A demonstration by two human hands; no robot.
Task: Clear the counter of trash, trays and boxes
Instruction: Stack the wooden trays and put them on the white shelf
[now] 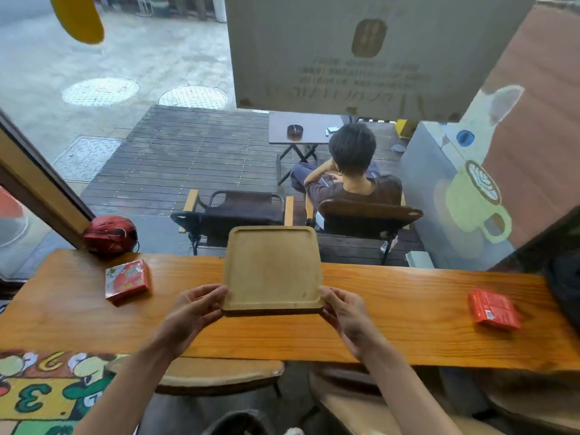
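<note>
Long orange wood surface (392, 312) set against a window; deck, 2 chairs and a seated person outside. Wooden tray (272, 268), bare, held at its near corners: left hand (191, 312) and right hand (346, 315), fingers closed on the edges, far edge tilted up. Red box (127, 279) lies left, red packet (494, 310) right. Red helmet (110, 233) at far-left corner.

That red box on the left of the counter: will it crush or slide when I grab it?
The red box looks like thin printed cardboard, so it is probably light and may dent under a hard squeeze. It lies flat on the glossy counter, so it will likely slide, not tip.
</note>
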